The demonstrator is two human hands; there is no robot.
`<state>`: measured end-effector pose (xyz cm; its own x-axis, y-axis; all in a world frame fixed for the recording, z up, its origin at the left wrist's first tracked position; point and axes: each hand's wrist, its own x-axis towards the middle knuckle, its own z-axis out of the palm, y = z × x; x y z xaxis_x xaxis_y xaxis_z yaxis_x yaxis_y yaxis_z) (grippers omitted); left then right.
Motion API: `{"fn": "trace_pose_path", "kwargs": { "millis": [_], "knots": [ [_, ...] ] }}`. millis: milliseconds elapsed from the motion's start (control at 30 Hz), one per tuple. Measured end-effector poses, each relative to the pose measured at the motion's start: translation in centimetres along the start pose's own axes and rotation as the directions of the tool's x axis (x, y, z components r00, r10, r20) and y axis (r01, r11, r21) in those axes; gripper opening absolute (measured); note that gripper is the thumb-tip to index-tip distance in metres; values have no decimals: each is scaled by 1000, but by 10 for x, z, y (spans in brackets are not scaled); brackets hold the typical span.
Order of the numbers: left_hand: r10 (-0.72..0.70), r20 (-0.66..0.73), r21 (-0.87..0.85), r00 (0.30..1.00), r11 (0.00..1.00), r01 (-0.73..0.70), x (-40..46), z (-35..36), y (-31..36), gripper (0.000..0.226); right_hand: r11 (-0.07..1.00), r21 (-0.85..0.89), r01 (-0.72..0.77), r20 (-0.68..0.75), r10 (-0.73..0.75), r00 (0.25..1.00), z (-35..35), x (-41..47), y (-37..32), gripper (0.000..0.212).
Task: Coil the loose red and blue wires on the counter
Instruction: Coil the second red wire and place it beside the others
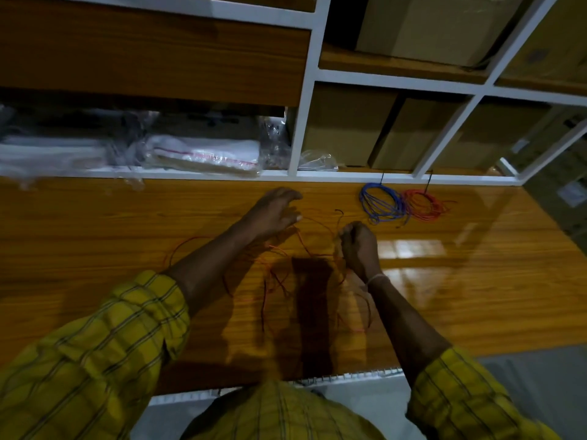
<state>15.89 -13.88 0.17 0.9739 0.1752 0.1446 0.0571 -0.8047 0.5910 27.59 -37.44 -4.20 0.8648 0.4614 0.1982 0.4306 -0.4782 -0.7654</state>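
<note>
A loose red wire (279, 274) sprawls in tangled loops over the wooden counter (95, 236) between my arms. My right hand (359, 246) grips a bunch of this wire in curled fingers at the counter's middle. My left hand (273, 211) hovers to the left of it, thumb and fingers pinching a strand that runs across to the right hand. Behind them, a coiled blue wire (381, 201) and a coiled red wire (425, 204) lie side by side near the shelf, each bound with a black tie.
White-framed shelves (301, 122) rise behind the counter, holding cardboard boxes (349, 128) and plastic-wrapped packets (203, 154). The counter's front edge (349, 374) runs close to my body. Glossy reflections (409, 249) show on the counter at the right.
</note>
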Motion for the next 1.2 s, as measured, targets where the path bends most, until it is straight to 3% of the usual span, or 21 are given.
{"fn": "trace_pose_path", "kwargs": {
  "millis": [133,267,367,433,500,567,633,767,833,933,1000,1067,1133,1200],
  "knots": [
    [21,63,-42,998,999,-18,17,-12,17,52,982,95,161,-74,-154,985,-24,0,-46,14],
    [-23,26,-148,999,989,27,26,-35,25,27,959,157,236,-98,-223,970,-36,2,-75,13],
    [-25,34,-482,999,875,38,21,-60,35,26,954,214,210,-139,-183,973,-35,6,-80,16],
    [-16,98,-739,995,669,83,13,-76,42,31,957,235,169,-192,-125,974,-34,10,-82,18],
    [-28,118,-917,993,380,120,8,-91,41,27,950,292,108,-153,-65,986,-33,11,-83,19],
    [-94,85,-995,992,42,89,6,-107,30,22,894,448,-4,11,-1,1000,-32,10,-82,20],
    [-191,54,-974,980,-225,10,5,-124,10,23,812,566,-142,192,37,981,-33,5,-80,18],
    [-421,-43,-849,906,-462,-255,-4,-149,-36,30,823,529,-208,308,42,950,-37,-10,-73,19],
    [-558,-79,-800,826,-459,-387,-8,-158,-49,31,855,485,-185,302,35,953,-38,-17,-66,19],
    [-650,-112,-861,751,-314,-400,-11,-160,-50,23,955,279,-102,307,12,952,-35,-27,-64,16],
    [-604,-147,-940,783,-162,-301,-15,-153,-38,11,996,85,22,376,-52,925,-28,-32,-75,18],
    [-486,-157,-987,860,56,-149,-19,-139,-22,15,974,-84,212,497,-143,856,-21,-35,-97,17],
    [-326,-92,-952,941,305,12,-24,-121,-6,27,912,-142,386,572,-243,784,-15,-37,-121,18],
    [-192,43,-852,980,505,136,-30,-106,11,35,907,-109,407,561,-281,778,-13,-39,-144,18]
  ]
}}
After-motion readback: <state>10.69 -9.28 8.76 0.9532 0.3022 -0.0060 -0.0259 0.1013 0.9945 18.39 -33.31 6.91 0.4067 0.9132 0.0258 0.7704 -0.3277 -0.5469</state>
